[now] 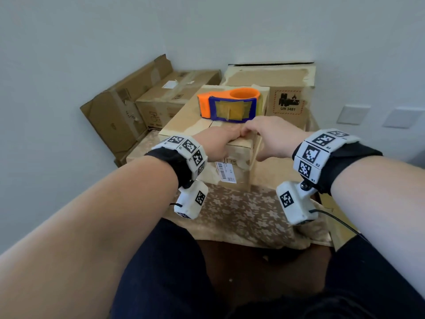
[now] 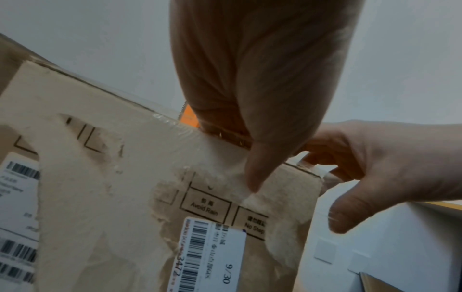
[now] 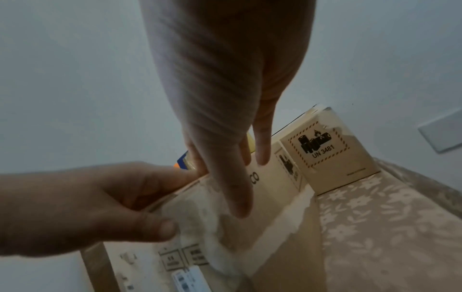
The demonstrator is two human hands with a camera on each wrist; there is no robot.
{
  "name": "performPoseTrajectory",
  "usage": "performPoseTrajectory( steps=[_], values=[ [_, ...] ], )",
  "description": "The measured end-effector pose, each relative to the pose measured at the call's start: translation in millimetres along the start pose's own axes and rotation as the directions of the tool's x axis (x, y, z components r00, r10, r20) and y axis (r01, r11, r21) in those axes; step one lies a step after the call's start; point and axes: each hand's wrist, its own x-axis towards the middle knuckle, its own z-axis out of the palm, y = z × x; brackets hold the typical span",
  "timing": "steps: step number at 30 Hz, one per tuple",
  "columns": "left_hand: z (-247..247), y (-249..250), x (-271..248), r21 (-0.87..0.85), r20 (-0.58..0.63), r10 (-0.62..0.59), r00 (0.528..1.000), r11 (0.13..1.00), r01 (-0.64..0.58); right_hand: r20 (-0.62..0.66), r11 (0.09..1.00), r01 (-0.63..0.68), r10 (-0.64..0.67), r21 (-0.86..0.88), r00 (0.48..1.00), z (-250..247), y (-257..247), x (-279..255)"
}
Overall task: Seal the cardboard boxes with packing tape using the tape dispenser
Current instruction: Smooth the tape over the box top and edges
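Note:
A small cardboard box (image 1: 184, 116) with torn paper patches stands on the table. The orange and blue tape dispenser (image 1: 227, 104) lies on its top at the back. My left hand (image 1: 213, 139) rests on the near top edge, fingers flat on the top, and its thumb (image 2: 255, 177) presses clear tape onto the front face. My right hand (image 1: 269, 134) lies over the near right corner, its fingertips meeting the left hand's. Its fingers (image 3: 261, 154) are straight on the top, and its thumb (image 2: 345, 217) hangs beside the box. Neither hand holds the dispenser.
A larger box with a UN 3481 label (image 1: 287, 102) stands right behind. More boxes (image 1: 174, 90) and flattened cardboard (image 1: 115, 111) lean at the back left against the wall. A floral cloth (image 1: 241, 210) covers the table. My knees are under the table's near edge.

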Motion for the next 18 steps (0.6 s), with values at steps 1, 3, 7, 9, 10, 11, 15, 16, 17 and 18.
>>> performPoseTrajectory(
  steps=[1,3,7,9,10,11,15,16,17,18],
  values=[
    [1,0,0,-0.002,0.006,-0.005,1.000,1.000,0.005,0.002,1.000,0.000,0.000,-0.012,1.000,1,1,0],
    [1,-1,0,-0.001,0.007,-0.010,1.000,1.000,0.010,-0.015,0.999,0.006,-0.006,-0.033,1.000,4,1,2],
    [0,-1,0,0.004,0.000,0.003,1.000,1.000,-0.003,-0.062,0.996,0.031,-0.036,-0.086,0.997,11,-1,8],
    [0,-1,-1,0.011,0.004,0.010,1.000,1.000,-0.011,-0.072,0.992,0.044,-0.052,-0.118,0.996,13,-2,10],
    [1,-2,-1,0.016,0.006,0.014,1.000,1.000,-0.014,-0.073,0.990,0.049,-0.059,-0.131,0.996,15,-2,10],
    [0,-2,-1,0.022,0.007,0.017,1.000,1.000,-0.017,-0.077,0.988,0.054,-0.065,-0.141,0.995,16,-1,10],
    [0,-1,-3,0.033,-0.003,0.025,1.000,0.999,-0.025,-0.106,0.985,0.059,-0.077,-0.164,0.991,22,0,8],
    [0,0,-3,0.034,-0.003,0.025,1.000,0.999,-0.025,-0.112,0.984,0.059,-0.079,-0.167,0.991,24,0,8],
    [-1,0,-3,0.034,-0.003,0.023,1.000,0.999,-0.023,-0.117,0.984,0.060,-0.080,-0.167,0.990,25,1,7],
    [-1,0,-3,0.033,-0.004,0.018,1.000,0.999,-0.018,-0.121,0.985,0.060,-0.080,-0.164,0.989,27,1,7]
  ],
)
